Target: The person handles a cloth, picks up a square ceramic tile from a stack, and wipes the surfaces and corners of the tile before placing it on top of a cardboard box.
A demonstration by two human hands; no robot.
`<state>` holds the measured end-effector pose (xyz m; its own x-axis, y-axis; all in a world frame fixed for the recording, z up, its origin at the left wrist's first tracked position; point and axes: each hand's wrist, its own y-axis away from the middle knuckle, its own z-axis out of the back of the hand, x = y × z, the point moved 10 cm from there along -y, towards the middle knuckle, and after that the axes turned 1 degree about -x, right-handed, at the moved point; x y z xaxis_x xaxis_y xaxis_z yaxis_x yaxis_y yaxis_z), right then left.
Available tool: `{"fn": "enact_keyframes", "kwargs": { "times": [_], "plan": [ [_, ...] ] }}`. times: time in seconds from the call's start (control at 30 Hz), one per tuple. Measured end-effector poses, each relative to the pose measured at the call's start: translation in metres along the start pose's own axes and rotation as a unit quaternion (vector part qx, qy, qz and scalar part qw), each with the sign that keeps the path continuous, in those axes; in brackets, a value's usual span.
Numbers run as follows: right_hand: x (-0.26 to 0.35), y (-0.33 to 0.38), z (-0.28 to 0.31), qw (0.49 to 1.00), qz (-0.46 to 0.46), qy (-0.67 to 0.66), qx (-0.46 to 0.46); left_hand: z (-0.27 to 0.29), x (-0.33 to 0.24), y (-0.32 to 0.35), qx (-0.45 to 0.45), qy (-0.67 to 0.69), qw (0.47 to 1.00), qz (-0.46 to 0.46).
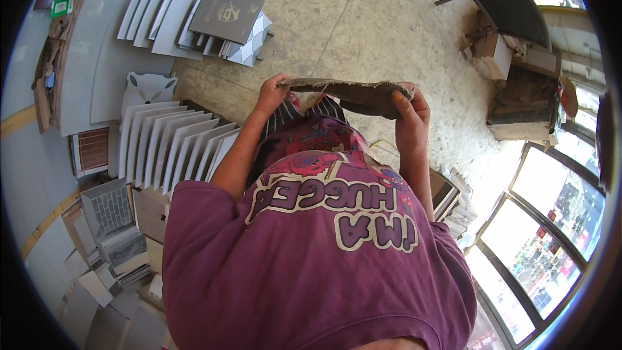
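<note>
A worn grey-brown cloth [363,98] with a frayed edge is stretched between my two hands, out in front of my body. My left hand [271,93] pinches its left end. At the other end my right hand [413,113] grips the corner, with the thumb laid on top. The middle of the cloth sags a little, and its underside faces partly toward me. Below it show my striped and patterned clothes and a purple printed shirt.
Racks of upright tile samples [175,139] stand close on my left, with more sample boards [172,10] farther ahead. A dark chair [512,16] and cardboard boxes [492,55] are at the far right. Large windows [538,240] line the right side. Concrete floor [317,19] lies ahead.
</note>
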<state>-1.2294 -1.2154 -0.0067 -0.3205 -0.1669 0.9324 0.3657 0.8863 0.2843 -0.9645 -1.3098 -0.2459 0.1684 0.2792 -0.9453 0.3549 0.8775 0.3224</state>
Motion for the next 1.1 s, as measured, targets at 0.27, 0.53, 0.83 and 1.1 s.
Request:
{"fn": "enact_keyframes", "kwargs": {
  "times": [0.27,0.53,0.83,1.1],
  "plan": [
    [-0.002,-0.048,-0.016,0.998,-0.026,0.000,0.056,0.013,-0.001,-0.019,-0.051,0.021,0.993,0.108],
    [-0.020,-0.090,-0.013,0.994,-0.061,0.027,0.092,0.037,0.044,-0.038,-0.119,0.119,0.952,0.255],
    [-0.064,-0.116,0.011,0.987,-0.142,0.072,0.017,0.101,0.173,-0.052,-0.240,0.312,0.845,0.364],
    [-0.110,-0.132,0.005,0.969,-0.224,0.097,-0.045,0.146,0.203,-0.105,-0.263,0.289,0.828,0.402]
  ]
}}
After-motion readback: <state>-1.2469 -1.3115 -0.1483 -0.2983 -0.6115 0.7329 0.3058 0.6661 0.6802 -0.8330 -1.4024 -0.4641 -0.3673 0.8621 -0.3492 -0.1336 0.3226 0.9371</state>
